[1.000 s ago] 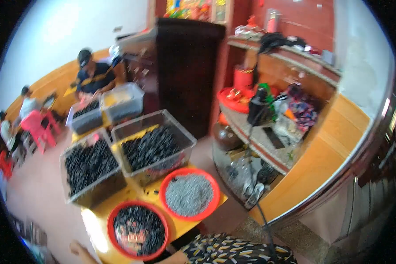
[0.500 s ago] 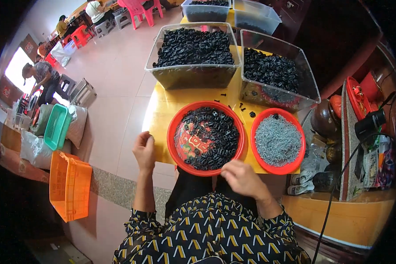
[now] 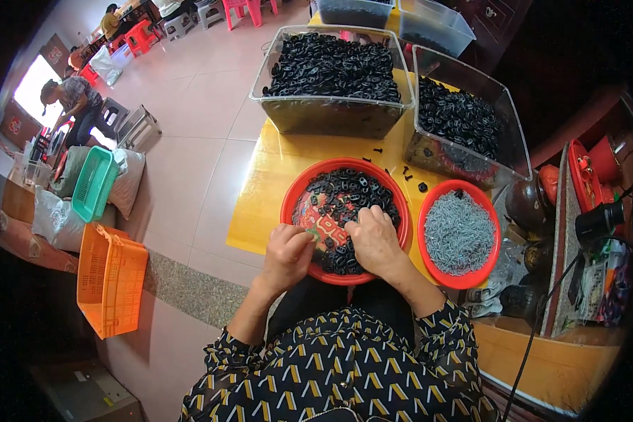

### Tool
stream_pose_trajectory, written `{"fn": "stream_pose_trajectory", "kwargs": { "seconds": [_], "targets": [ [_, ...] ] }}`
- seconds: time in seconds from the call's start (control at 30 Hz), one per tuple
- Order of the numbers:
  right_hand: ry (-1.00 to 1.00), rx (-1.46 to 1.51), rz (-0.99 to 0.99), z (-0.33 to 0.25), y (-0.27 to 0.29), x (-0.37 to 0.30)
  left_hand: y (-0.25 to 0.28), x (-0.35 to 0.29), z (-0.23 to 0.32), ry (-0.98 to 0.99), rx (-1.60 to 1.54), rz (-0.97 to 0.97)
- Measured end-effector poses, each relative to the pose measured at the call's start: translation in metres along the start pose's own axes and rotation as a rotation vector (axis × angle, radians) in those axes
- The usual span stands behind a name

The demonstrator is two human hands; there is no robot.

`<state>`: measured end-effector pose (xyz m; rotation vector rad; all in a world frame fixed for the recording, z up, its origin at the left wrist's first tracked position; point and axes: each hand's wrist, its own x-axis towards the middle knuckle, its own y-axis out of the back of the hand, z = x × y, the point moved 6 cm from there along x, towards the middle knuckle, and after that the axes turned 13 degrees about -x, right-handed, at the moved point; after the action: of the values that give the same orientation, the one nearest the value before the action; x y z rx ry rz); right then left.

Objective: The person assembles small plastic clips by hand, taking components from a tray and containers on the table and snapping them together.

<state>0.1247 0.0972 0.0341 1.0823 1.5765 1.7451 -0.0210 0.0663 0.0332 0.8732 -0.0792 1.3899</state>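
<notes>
Though loose, black pieces [image 3: 367, 188] beside fingers [image 3: 365, 216]

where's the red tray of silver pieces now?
Head view: the red tray of silver pieces sits on the yellow table, right of the person's right hand, beside the red tray of black parts, with a clear bin just behind.

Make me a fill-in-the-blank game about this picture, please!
The bowl of grey pieces is to the ____ of the bowl of black pieces.
The number of red bowls on the yellow table is ____.
The crate at the left is coloured ____.
The ____ hand is farther from the grey pieces.

Missing words: right; two; orange; left.
</notes>
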Motion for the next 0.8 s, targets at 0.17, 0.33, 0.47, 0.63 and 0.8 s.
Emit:
{"fn": "stream_pose_trajectory", "kwargs": {
  "seconds": [0.17,0.33,0.47,0.63,0.8],
  "targets": [
    [0.003,0.011,-0.023,0.003,-0.012,0.001,0.015,0.002,-0.012,0.029,0.034,0.074],
    [0.021,0.023,-0.018,0.003,-0.015,0.004,0.031,0.006,-0.029,0.093,0.106,0.118],
    [0.035,-0.038,-0.103,0.003,-0.012,0.009,0.027,0.02,-0.029,0.035,0.146,0.049],
    [0.016,0.008,-0.042,0.006,-0.015,0.007,-0.005,0.041,-0.037,-0.067,0.502,-0.246],
    [0.037,-0.025,-0.069,0.0,-0.01,0.003,-0.025,0.035,-0.042,-0.034,0.76,-0.45]
  ]
}}
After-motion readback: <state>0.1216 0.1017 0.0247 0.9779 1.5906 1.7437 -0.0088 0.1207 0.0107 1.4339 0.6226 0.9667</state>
